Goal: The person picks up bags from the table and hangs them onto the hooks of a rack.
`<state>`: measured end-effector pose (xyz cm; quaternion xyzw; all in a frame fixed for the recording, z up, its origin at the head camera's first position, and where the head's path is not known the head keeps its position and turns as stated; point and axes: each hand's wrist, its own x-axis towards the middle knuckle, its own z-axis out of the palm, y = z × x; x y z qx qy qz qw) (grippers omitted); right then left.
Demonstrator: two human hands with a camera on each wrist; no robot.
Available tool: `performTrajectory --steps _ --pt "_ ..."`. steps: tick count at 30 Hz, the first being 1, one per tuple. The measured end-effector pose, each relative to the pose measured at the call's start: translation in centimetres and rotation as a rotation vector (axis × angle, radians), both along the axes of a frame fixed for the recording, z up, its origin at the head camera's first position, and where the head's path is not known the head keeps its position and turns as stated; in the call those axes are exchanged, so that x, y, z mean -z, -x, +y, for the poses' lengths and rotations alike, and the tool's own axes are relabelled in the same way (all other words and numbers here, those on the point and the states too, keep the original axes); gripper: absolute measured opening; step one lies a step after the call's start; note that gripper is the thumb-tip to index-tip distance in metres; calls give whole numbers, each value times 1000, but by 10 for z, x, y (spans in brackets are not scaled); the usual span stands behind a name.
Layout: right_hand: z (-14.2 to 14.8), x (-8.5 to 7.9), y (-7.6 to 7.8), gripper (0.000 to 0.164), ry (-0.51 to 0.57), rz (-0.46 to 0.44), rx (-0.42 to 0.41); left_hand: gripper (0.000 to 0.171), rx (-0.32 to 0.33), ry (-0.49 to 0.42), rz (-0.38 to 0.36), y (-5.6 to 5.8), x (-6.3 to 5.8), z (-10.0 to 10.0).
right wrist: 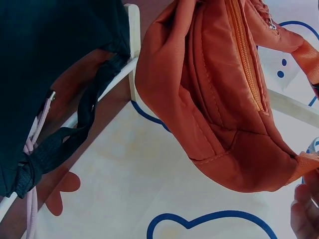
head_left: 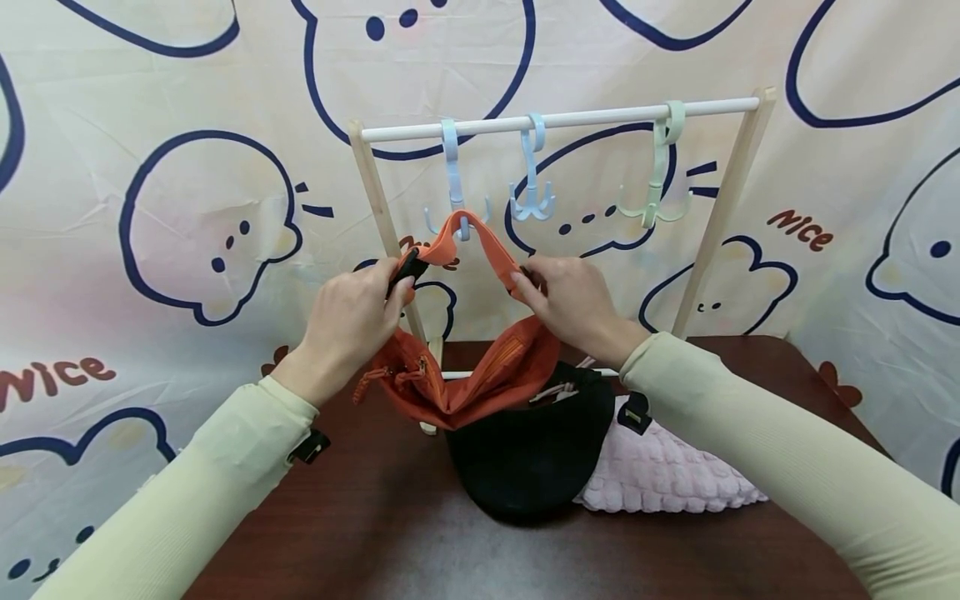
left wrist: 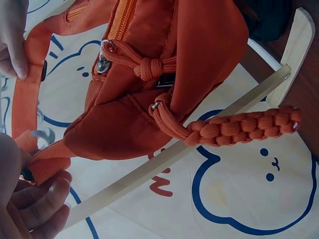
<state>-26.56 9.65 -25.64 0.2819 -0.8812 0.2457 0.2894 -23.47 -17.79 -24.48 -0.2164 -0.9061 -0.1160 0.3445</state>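
Orange waist pack [head_left: 487, 383] hangs below both hands, long axis roughly left–right, sagging in a V. Left hand [head_left: 352, 312] grips the strap by its black buckle [head_left: 408, 268]; right hand [head_left: 573, 304] pinches the other side. Key relation: strap [head_left: 491, 246] arch, between and above the hands, meets the blue hook [head_left: 453, 171] nearest the rack bar's [head_left: 592, 118] left end; cannot tell if seated. Pack: soft, creased, orange zipper [right wrist: 246, 59], braided cord pull [left wrist: 244, 128].
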Motion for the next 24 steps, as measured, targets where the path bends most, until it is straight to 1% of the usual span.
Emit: performTrajectory --steps 10,16,24 --pt "0 1 1 22 -5 8 -4 21 -9 -4 -25 1 2 0" --pt "0 2 2 23 -8 -5 2 22 -7 -5 -42 2 3 0" --pt "0 3 2 23 -18 -22 14 26 -25 10 -62 4 5 1"
